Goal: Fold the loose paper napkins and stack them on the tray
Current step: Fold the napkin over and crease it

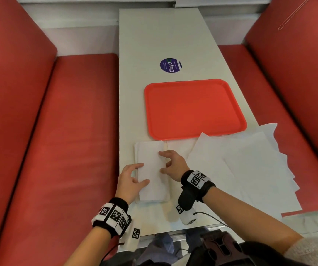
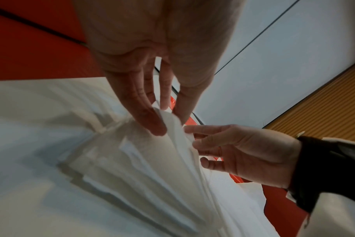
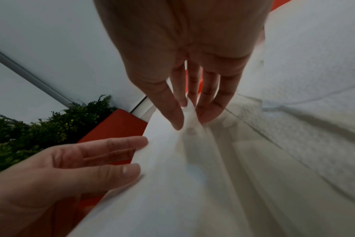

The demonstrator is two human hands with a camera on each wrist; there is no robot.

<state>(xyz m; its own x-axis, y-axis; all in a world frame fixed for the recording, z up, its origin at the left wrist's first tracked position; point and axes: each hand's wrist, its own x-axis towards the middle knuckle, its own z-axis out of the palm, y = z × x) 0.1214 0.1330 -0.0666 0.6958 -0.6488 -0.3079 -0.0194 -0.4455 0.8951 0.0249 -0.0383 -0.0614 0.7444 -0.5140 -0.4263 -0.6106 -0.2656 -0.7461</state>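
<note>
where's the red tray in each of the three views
head: the tray lies mid-picture on the table, nothing on it.
left wrist: only a red sliver shows, between the left hand fingers, upper middle.
right wrist: probably the red strip between the right hand fingers; too little shows to be sure.
shared landmark: the white napkin that both hands pinch, in front of the tray.

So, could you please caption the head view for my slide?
Left hand and right hand fold a napkin on the table near the empty red tray.
</note>
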